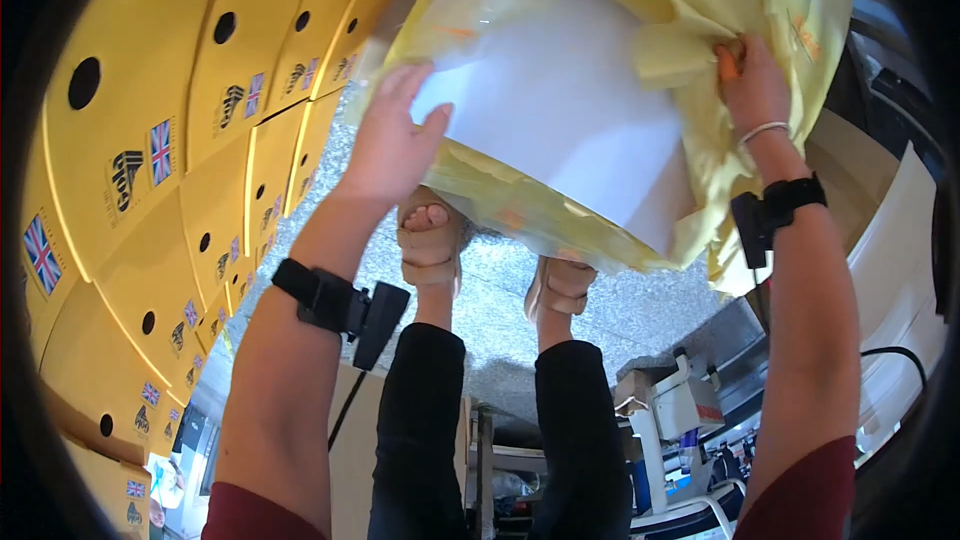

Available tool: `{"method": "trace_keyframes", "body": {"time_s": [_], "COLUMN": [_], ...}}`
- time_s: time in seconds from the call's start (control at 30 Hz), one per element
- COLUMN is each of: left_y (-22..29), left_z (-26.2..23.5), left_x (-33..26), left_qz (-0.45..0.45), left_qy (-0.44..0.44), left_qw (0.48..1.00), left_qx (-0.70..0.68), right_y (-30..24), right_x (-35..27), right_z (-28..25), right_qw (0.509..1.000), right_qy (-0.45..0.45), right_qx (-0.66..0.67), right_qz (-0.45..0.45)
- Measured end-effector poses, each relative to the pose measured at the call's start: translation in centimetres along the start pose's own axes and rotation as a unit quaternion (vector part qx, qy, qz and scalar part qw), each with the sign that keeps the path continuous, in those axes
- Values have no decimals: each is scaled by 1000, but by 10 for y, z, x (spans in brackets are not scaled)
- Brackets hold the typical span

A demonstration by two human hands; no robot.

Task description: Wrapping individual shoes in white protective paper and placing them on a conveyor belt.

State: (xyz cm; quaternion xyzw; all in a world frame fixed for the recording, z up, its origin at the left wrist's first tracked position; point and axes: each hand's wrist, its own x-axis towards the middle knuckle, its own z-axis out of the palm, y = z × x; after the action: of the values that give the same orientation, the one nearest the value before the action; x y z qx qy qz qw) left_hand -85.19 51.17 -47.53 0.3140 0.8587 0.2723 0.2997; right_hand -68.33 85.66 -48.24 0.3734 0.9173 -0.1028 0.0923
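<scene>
In the head view, the person is looking down past both forearms at a speckled grey floor (610, 305), with black trousers and two sandalled feet showing between the arms.

The left hand (392, 135) is lying flat, fingers spread and apart, against the near edge of a white box (565, 110) that is sitting partly inside a yellow bag (700, 0). The palm is pressing on the box where the bag's mouth is falling away; nothing is being clasped in that hand. A black strap (318, 296) with a small black unit is sitting on the left wrist.

The right hand (752, 85) is closing on a fold of the bag at the box's far upper corner, fingers pinched together on the yellow film. Something small and orange (728, 62) is showing at the fingertips; what it is cannot be told. A thin white band and another black strap are circling the right wrist.

The box and bag are being held up in front of the person, above the feet and between the two hands.

To the left, yellow cartons (150, 170) with round holes and small flag stickers are standing stacked in rows. At the lower right, a white machine (680, 410) is standing near the floor.
</scene>
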Motion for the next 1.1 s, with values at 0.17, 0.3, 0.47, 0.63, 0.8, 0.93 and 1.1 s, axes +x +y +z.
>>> {"method": "trace_keyframes", "body": {"time_s": [0.17, 0.3, 0.47, 0.63, 0.8, 0.93, 1.1], "left_y": [-22, -28, -27, 16, 20, 18, 23], "left_z": [4, 4, -8, -21, -27, -24, -15], "left_x": [15, 26, 36, 27, 17, 8, -6], "left_qz": [-47, -247, -329, -308, -322, -255, -254], "left_qy": [50, -57, -79, -60, -108, -123, -110], "left_qw": [997, 929, 886, 785, 735, 761, 765], "left_qx": [20, -270, -316, -534, -587, -584, -582], "right_y": [-44, -60, -90, -136, -182, -189, -183], "right_x": [-35, -42, -69, -119, -124, -109, -103], "right_z": [9, 9, -1, 2, 17, 28, 34], "right_qw": [987, 974, 963, 885, 914, 888, 833], "right_qy": [13, -11, 131, -88, -59, -86, -153], "right_qx": [160, 223, 156, 283, 348, 425, 528], "right_qz": [25, 33, -175, -360, -200, -149, -70]}}
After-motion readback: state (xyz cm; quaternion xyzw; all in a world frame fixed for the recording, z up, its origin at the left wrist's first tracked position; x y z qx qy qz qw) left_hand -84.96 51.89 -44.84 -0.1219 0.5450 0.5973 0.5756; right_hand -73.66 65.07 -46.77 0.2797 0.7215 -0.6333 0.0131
